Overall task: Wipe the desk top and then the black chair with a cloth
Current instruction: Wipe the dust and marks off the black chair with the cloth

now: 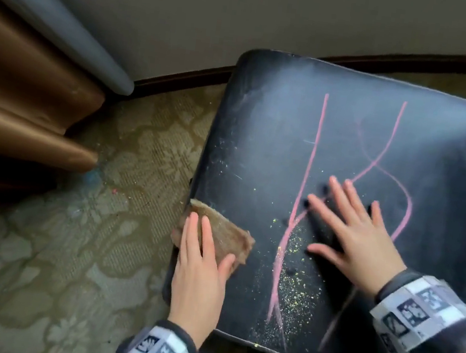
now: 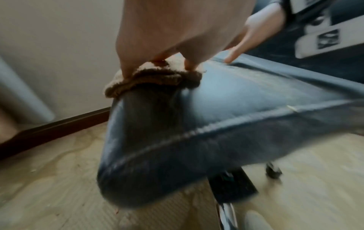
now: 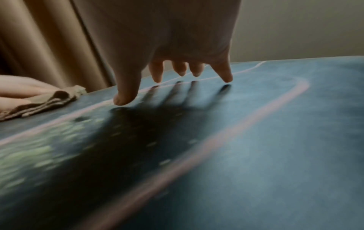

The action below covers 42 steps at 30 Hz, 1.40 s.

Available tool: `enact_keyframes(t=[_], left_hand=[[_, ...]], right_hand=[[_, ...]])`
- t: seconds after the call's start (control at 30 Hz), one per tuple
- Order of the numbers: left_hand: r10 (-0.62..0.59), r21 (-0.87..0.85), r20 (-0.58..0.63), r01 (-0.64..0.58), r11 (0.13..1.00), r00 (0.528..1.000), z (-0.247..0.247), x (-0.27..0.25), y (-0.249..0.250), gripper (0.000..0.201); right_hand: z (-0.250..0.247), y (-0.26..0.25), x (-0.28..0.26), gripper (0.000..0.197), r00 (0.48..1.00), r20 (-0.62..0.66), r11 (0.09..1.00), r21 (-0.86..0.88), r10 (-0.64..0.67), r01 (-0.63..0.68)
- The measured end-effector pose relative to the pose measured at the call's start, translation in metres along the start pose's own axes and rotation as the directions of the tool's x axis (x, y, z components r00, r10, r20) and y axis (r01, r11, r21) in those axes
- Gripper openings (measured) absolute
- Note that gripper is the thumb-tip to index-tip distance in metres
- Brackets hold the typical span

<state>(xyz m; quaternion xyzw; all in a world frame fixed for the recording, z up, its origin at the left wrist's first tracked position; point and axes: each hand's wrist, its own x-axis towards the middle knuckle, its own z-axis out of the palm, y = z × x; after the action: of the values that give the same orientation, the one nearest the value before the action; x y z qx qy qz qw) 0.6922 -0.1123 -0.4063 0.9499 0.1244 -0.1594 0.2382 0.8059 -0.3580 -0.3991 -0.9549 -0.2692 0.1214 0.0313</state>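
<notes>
Black leather seat of the chair [image 1: 348, 150] fills the head view, and it serves as the landmark for what follows. Pink chalk lines [image 1: 315, 145] run the length of the seat, and yellow-green crumbs [image 1: 297, 288] lie scattered over its near half; both appear undisturbed, so the chair stage is judged barely begun. The brown cloth [image 1: 224, 234] lies folded on the seat's left edge, partly overhanging it, with the left hand [image 1: 197, 278] flat on top, its grip made by straight fingers pressing down and the thumb against the cloth's right side. The right hand [image 1: 357, 237] is over the seat's middle, grip spread wide and holding nothing; in the right wrist view its fingertips [image 3: 126, 101] stand just above or barely on the leather, and contact cannot be settled. The bench is not in view, so its wiping cannot be confirmed. Patterned carpet [image 1: 69, 243] and a brown curtain [image 1: 29, 96] lie left of the seat.
</notes>
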Motion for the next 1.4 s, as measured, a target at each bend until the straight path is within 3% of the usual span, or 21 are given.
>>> enact_keyframes(t=[0.1, 0.2, 0.27, 0.33, 0.43, 0.5, 0.7, 0.8, 0.9, 0.97, 1.1, 1.23, 1.3, 1.4], left_hand=[[-0.03, -0.023, -0.047, 0.029, 0.999, 0.998, 0.005, 0.0, -0.004, 0.07], [-0.019, -0.032, -0.023, 0.018, 0.999, 1.0, 0.017, -0.055, -0.004, 0.082], [0.008, -0.025, -0.048, -0.009, 1.0, 0.999, 0.026, -0.084, -0.004, 0.064], [-0.001, -0.05, -0.07, -0.003, 0.999, 0.998, 0.028, -0.072, -0.001, 0.053], [-0.085, -0.113, -0.11, 0.072, 0.991, 0.99, 0.022, -0.013, 0.006, 0.059], [-0.073, -0.118, -0.128, 0.058, 0.991, 0.989, 0.023, 0.004, 0.008, 0.06], [-0.019, -0.015, -0.042, 0.018, 1.0, 0.999, 0.04, -0.064, 0.022, 0.053], [-0.028, -0.06, -0.074, 0.023, 0.998, 0.997, 0.021, 0.01, 0.029, 0.053], [-0.113, -0.107, -0.085, 0.104, 0.989, 0.99, 0.002, 0.087, 0.036, 0.059], [-0.059, -0.092, -0.114, 0.048, 0.995, 0.992, 0.008, 0.07, 0.038, 0.058], [0.003, 0.01, -0.046, -0.003, 1.0, 0.999, 0.027, -0.014, 0.038, 0.053], [0.039, 0.001, -0.095, -0.039, 0.999, 0.995, 0.004, 0.085, 0.034, 0.06], [-0.002, -0.03, -0.112, -0.002, 1.0, 0.994, -0.013, 0.136, 0.039, 0.066], [0.021, -0.027, -0.112, -0.024, 0.999, 0.993, -0.007, 0.117, 0.048, 0.061]], right_hand=[[-0.004, 0.036, 0.006, 0.078, 0.998, 0.061, 1.0, 0.001, 0.028, -0.028], [-0.001, 0.049, 0.007, 0.082, 0.993, 0.107, 0.999, -0.007, 0.05, -0.049], [-0.003, 0.044, 0.007, 0.081, 0.991, 0.125, 0.999, 0.014, 0.05, -0.052], [-0.005, 0.036, 0.006, 0.079, 0.995, 0.098, 1.0, 0.023, 0.004, -0.006], [-0.004, 0.026, 0.008, 0.087, 0.993, 0.052, 0.994, 0.014, -0.107, 0.106], [-0.004, 0.023, 0.01, 0.093, 0.992, 0.045, 0.993, 0.013, -0.119, 0.119], [-0.008, 0.025, 0.008, 0.103, 0.981, 0.098, 0.985, -0.012, -0.17, 0.172], [-0.009, 0.026, 0.007, 0.106, 0.976, 0.127, 0.984, -0.011, -0.176, 0.179], [-0.009, 0.026, 0.008, 0.107, 0.975, 0.125, 0.982, -0.019, -0.184, 0.188], [-0.009, 0.026, 0.007, 0.108, 0.976, 0.131, 0.984, -0.008, -0.176, 0.179], [-0.009, 0.027, 0.006, 0.11, 0.971, 0.153, 0.982, -0.001, -0.186, 0.188], [-0.006, 0.028, 0.008, 0.109, 0.974, 0.131, 0.982, -0.012, -0.183, 0.186], [-0.006, 0.027, 0.009, 0.108, 0.977, 0.134, 0.986, -0.003, -0.164, 0.166], [-0.009, 0.023, 0.007, 0.107, 0.977, 0.148, 0.988, 0.014, -0.152, 0.151]])
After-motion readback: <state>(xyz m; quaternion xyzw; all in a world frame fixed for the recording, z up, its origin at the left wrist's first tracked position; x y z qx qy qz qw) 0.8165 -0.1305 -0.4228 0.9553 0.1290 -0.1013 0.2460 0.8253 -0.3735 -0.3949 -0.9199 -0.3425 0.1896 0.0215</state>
